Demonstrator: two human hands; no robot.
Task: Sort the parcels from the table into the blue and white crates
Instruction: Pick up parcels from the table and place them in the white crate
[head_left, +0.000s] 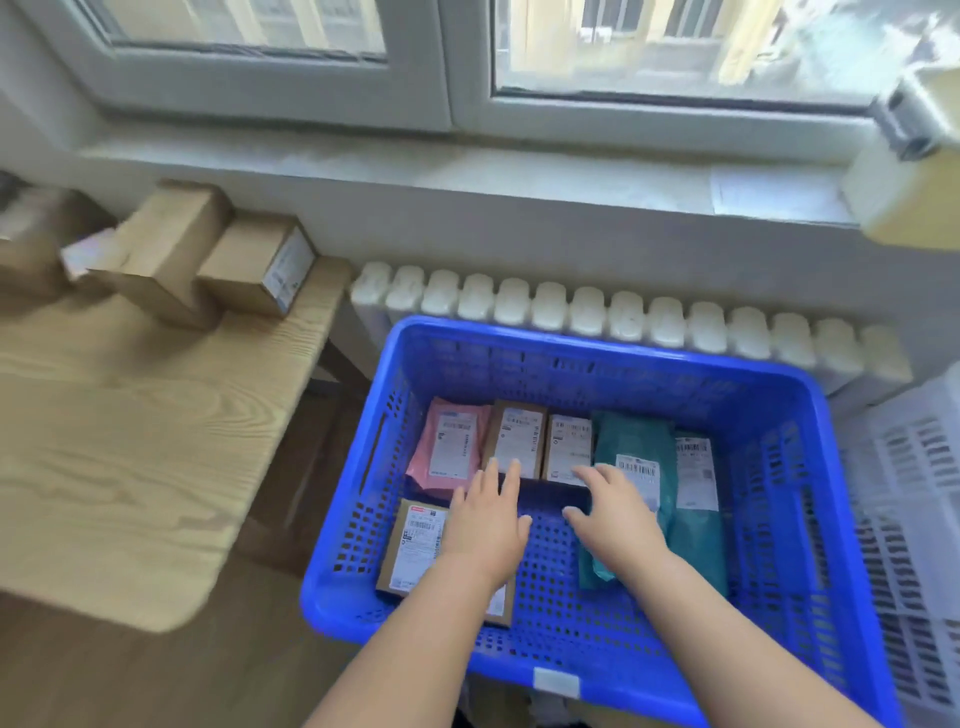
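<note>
The blue crate (789, 519) stands on the floor below me and holds several labelled parcels: a pink mailer (449, 444), two small brown boxes (517, 441) side by side, teal mailers (636, 457) and a flat brown box (413, 551) at the near left. Both my hands reach down inside it. My left hand (485, 519) has its fingers straight, with the fingertips at the near edge of the left brown box. My right hand (610, 512) is spread beside the teal mailers and holds nothing. The white crate (914, 493) shows at the right edge.
A wooden table (104, 441) sits to the left with several cardboard boxes (171, 249) stacked at its far corner. A white radiator (623, 317) runs behind the blue crate under the window sill. A cream-coloured object (904, 197) rests on the sill at far right.
</note>
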